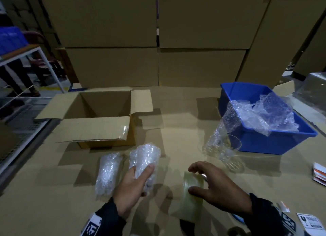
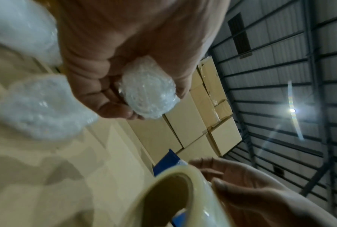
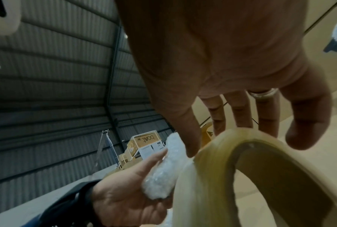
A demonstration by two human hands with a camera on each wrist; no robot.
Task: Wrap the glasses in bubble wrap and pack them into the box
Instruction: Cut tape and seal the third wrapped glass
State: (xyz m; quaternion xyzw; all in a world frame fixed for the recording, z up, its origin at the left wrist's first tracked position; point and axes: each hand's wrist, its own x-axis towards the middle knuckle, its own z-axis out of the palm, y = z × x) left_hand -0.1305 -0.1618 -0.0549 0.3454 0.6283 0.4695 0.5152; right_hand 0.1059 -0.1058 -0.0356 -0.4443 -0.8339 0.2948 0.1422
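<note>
Two wrapped glasses [image 1: 107, 174] on cardboard worktop [image 1: 176, 129]; stacked cartons [image 1: 158, 41] behind.

Stacked brown cartons [image 1: 158, 38] form the rear backdrop; corrugated metal wall [image 2: 280, 76] with dark framing; one glaring lamp [image 2: 292, 110]; white-framed table [image 1: 35, 59] at left.

Both forearms wear dark navy long sleeves [image 1: 262, 216]. Each wrist carries a white band printed with black square code markings [image 1: 92, 226]. A silver ring [image 3: 263, 93] circles one finger of the right hand [image 1: 218, 186].
</note>
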